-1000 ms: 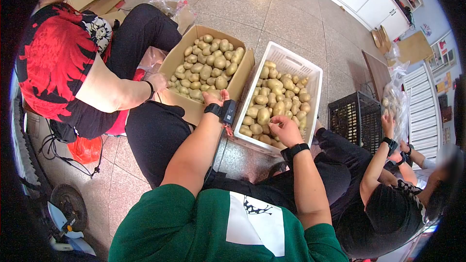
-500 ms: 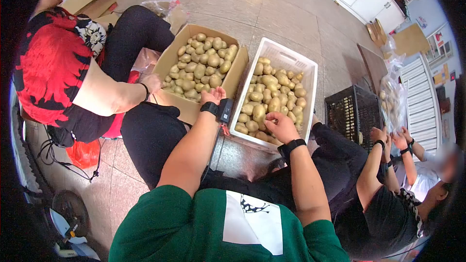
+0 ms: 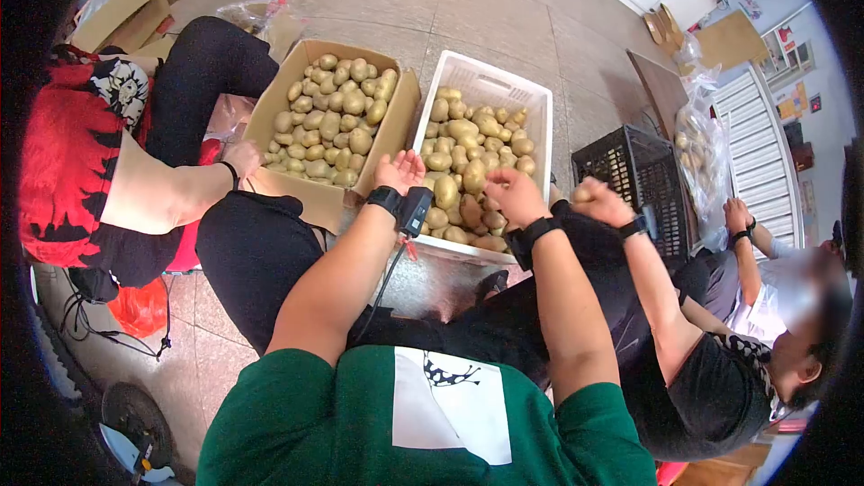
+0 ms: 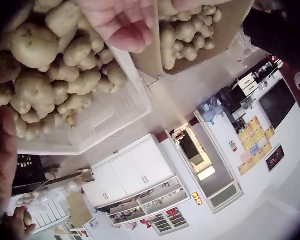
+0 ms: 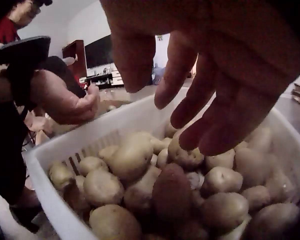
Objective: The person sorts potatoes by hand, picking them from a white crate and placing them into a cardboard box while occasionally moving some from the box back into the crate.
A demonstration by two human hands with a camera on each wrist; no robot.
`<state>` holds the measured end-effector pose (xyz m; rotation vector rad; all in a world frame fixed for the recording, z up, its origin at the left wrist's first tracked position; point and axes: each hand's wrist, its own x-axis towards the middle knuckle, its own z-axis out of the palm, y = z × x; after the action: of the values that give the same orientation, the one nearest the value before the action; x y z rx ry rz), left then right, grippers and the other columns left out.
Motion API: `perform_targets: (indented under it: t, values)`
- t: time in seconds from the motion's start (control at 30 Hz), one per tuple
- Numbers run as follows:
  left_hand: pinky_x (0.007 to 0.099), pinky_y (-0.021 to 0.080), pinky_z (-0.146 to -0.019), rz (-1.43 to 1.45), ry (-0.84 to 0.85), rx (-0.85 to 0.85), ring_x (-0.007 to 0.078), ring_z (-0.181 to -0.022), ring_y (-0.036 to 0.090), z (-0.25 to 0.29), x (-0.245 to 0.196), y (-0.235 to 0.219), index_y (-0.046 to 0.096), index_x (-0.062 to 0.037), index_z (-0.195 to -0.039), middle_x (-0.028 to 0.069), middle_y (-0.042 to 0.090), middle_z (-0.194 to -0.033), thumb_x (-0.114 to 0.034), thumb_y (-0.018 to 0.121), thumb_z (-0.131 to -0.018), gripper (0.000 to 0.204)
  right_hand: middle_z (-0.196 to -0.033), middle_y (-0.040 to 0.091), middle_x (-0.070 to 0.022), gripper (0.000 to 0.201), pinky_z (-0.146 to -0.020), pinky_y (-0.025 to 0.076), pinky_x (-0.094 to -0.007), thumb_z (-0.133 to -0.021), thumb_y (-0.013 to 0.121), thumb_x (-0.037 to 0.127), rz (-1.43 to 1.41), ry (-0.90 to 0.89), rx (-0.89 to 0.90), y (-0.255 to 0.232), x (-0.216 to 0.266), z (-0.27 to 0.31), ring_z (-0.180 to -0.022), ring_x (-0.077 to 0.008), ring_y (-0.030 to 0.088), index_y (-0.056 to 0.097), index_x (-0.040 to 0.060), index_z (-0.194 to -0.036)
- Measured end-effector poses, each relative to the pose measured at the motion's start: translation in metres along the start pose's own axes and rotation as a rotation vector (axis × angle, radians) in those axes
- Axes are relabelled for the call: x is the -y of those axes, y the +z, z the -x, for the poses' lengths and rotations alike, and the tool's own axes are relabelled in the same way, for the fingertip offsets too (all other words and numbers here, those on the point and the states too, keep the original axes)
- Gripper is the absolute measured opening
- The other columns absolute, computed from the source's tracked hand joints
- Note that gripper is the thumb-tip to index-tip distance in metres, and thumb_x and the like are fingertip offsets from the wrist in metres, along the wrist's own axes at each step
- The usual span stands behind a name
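A white plastic crate (image 3: 543, 126) full of potatoes (image 3: 463, 139) stands before me. My left hand (image 3: 399, 173) is palm up with loosely bent fingers, between the crate and the cardboard box (image 3: 407, 112); nothing lies in its palm. Over the crate's near right part hovers my right hand (image 3: 517, 198), fingers pointing down and apart. In the right wrist view that right hand (image 5: 215, 75) holds nothing, its fingertips close above the potatoes. Below them lies a reddish-brown potato (image 5: 172, 192) among paler ones.
More potatoes (image 3: 328, 117) fill the cardboard box. A person in red and black sits at left, a hand (image 3: 243, 160) at the box's side. On the right, another person's hand (image 3: 605, 202) holds a potato beside a black crate (image 3: 643, 180). Behind it hangs a clear plastic bag (image 3: 700, 148).
The head view has shifted, so both containers appear further left. The right-hand person's hand has come from the plastic bag toward the white crate with a potato. My right hand has lifted slightly.
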<state>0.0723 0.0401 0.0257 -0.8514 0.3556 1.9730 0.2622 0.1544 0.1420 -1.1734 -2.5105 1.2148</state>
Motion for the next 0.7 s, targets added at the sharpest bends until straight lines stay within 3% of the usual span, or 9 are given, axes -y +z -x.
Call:
perform_targets:
  t: [0.07,0.33,0.4,0.57,0.63,0.7]
  values:
    - [0.0377,0.049,-0.068,0.029,0.043,0.0,0.0253,-0.075,0.054,0.001,0.001,0.001,0.047,-0.0018,-0.082,0.0117,0.056,-0.086,-0.041,0.032,-0.089,0.043,-0.083,0.063,-0.0131,0.029,-0.071,0.046,-0.0293,-0.075,0.061,0.022,-0.053,-0.103,-0.01,-0.009,-0.01,-0.016,-0.077,-0.021,0.06,0.059,0.0003,-0.094]
    - [0.0368,0.049,-0.071,-0.01,0.036,0.003,0.0244,-0.076,0.055,0.01,0.002,0.008,0.047,-0.0022,-0.082,0.0107,0.056,-0.084,-0.038,0.032,-0.089,0.039,-0.085,0.063,-0.0137,0.028,-0.073,0.046,-0.029,-0.075,0.059,0.021,-0.088,-0.102,-0.141,-0.058,0.029,-0.039,-0.08,-0.0197,0.06,0.06,0.0016,-0.095]
    - [0.0366,0.049,-0.071,-0.007,0.036,-0.007,0.0244,-0.077,0.055,0.011,0.002,0.009,0.047,-0.0024,-0.082,0.0106,0.056,-0.084,-0.037,0.032,-0.09,0.039,-0.085,0.063,-0.0131,0.027,-0.072,0.046,-0.0288,-0.074,0.059,0.019,-0.031,-0.093,-0.25,-0.067,0.037,-0.046,-0.079,-0.0185,0.06,0.06,0.0017,-0.094]
    - [0.0366,0.048,-0.071,-0.029,0.047,-0.022,0.0242,-0.078,0.055,0.006,0.001,0.007,0.048,-0.0026,-0.084,0.0101,0.056,-0.087,-0.036,0.032,-0.09,0.037,-0.083,0.063,-0.0132,0.026,-0.07,0.046,-0.0288,-0.074,0.059,0.017,-0.199,-0.078,-0.325,-0.063,0.019,-0.062,-0.076,-0.0185,0.06,0.06,-0.0005,-0.093]
    - [0.0372,0.047,-0.065,-0.086,0.048,0.013,0.0232,-0.078,0.055,0.003,0.0,0.005,0.044,-0.0055,-0.096,0.0083,0.055,-0.089,-0.036,0.031,-0.09,0.034,-0.084,0.063,-0.0139,0.026,-0.071,0.046,-0.029,-0.074,0.06,0.017,-0.25,0.005,-0.303,-0.049,-0.004,-0.061,-0.078,-0.0192,0.061,0.06,0.0003,-0.093]
    - [0.0371,0.047,-0.065,-0.097,0.051,0.006,0.0234,-0.077,0.056,0.008,0.002,0.008,0.044,-0.0056,-0.095,0.008,0.055,-0.089,-0.036,0.031,-0.09,0.034,-0.086,0.063,-0.0143,0.029,-0.074,0.045,-0.0298,-0.073,0.061,0.021,-0.175,0.054,-0.249,-0.035,-0.034,-0.059,-0.082,-0.0205,0.06,0.06,0.0007,-0.094]
